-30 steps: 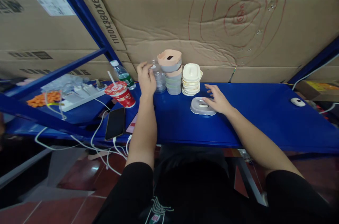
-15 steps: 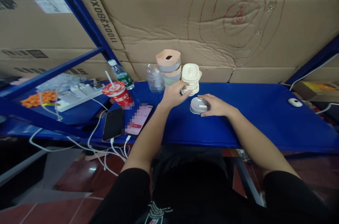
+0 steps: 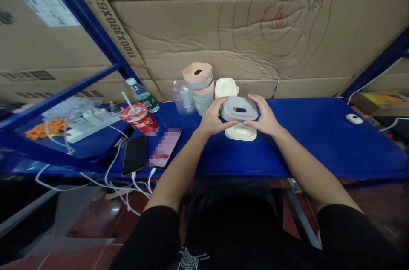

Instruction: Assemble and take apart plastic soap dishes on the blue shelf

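Note:
My left hand [image 3: 212, 117] and my right hand [image 3: 263, 115] grip a grey ring-shaped cover [image 3: 239, 107] with an oval slot in its top, one from each side. It is held up just above a cream tray-like piece [image 3: 241, 132] lying on the blue table. Behind my left hand stand a stack of cream pieces [image 3: 225, 87], partly hidden by the hands, and a taller stack of peach, grey and green covers [image 3: 198, 82]. Beside that stack are nested clear plastic cups [image 3: 184, 99].
Left of my arm lie two phones [image 3: 135, 155] on charging cables. A red drink cup [image 3: 139, 117] with a straw, a water bottle [image 3: 142, 95] and a power strip [image 3: 92, 122] stand further left. A white mouse [image 3: 354, 118] lies on the blue table [image 3: 319, 142] at right.
The grey cover has risen off the cream piece, which now shows beneath it. My left hand has moved from the cream stack to the cover's left side.

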Tool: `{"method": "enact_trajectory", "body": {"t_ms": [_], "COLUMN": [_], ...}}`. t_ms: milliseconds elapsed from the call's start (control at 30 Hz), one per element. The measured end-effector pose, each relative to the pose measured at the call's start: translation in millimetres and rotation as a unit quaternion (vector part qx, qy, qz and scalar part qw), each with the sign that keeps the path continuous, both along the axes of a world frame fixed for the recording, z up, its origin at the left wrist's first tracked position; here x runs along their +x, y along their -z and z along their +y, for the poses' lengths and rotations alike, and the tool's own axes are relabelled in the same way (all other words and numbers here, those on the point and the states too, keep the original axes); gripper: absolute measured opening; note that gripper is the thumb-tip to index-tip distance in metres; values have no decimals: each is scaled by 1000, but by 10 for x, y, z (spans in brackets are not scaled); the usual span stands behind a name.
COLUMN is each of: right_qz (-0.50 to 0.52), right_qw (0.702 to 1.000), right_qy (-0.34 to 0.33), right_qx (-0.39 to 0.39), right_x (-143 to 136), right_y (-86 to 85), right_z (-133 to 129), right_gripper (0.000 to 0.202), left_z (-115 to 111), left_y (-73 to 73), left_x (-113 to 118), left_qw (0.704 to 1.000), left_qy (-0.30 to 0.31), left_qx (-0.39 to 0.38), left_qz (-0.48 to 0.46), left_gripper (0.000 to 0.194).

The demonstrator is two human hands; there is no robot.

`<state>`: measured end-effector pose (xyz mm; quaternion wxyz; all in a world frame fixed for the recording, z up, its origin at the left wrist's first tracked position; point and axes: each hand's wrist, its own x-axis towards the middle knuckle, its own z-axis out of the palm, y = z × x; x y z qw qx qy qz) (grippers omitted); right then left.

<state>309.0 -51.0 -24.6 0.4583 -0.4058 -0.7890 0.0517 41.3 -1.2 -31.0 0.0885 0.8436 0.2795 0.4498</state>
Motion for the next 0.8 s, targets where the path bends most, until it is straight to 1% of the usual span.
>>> {"method": "enact_trajectory", "body": {"t_ms": [100, 167, 233, 300, 333, 367, 400, 467, 533, 567, 633, 700, 733, 800], "right_qz": [-14, -19, -10, 8, 19, 30, 36, 22, -37, -76, -150, -199, -215, -234], "right_qw": [1000, 1000, 999, 999, 998, 997, 997, 997, 995, 991, 977, 962, 955, 947], "right_qy": [16, 24, 38, 53, 58, 61, 60, 42, 13, 0, -21, -34, -40, -50], "right_qx": [6, 5, 5, -5, -15, -26, -36, -58, -89, -108, -150, -186, -200, -216], "right_x": [39, 51, 51, 49, 53, 60, 72, 102, 123, 123, 101, 59, 39, 12], "right_y": [-33, -32, -17, 3, 10, 14, 15, 16, 27, 39, 76, 118, 135, 154], "right_z": [-20, -33, -35, -23, -11, 2, 16, 39, 51, 53, 52, 48, 46, 42], "right_gripper": [92, 85, 91, 105, 112, 117, 119, 116, 105, 100, 97, 101, 104, 109], "left_z": [50, 68, 69, 60, 58, 61, 73, 137, 261, 344, 526, 690, 752, 823], "left_y": [65, 90, 82, 24, -29, -101, -192, -420, -675, -794, -980, -1067, -1074, -1035], "left_x": [3, 1, -14, -54, -87, -129, -181, -301, -413, -453, -484, -448, -413, -334], "left_qw": [999, 1000, 1000, 999, 999, 998, 994, 972, 946, 937, 927, 914, 908, 903], "left_qy": [-17, -10, 10, 15, 1, -27, -68, -167, -250, -273, -317, -366, -387, -401], "left_qx": [16, 3, -17, -17, -2, 22, 52, 104, 123, 126, 96, 46, 24, -3], "left_qz": [-24, -17, -20, -29, -37, -52, -71, -127, -166, -178, -177, -167, -160, -155], "left_gripper": [102, 96, 84, 76, 75, 76, 78, 81, 86, 88, 88, 88, 88, 85]}}
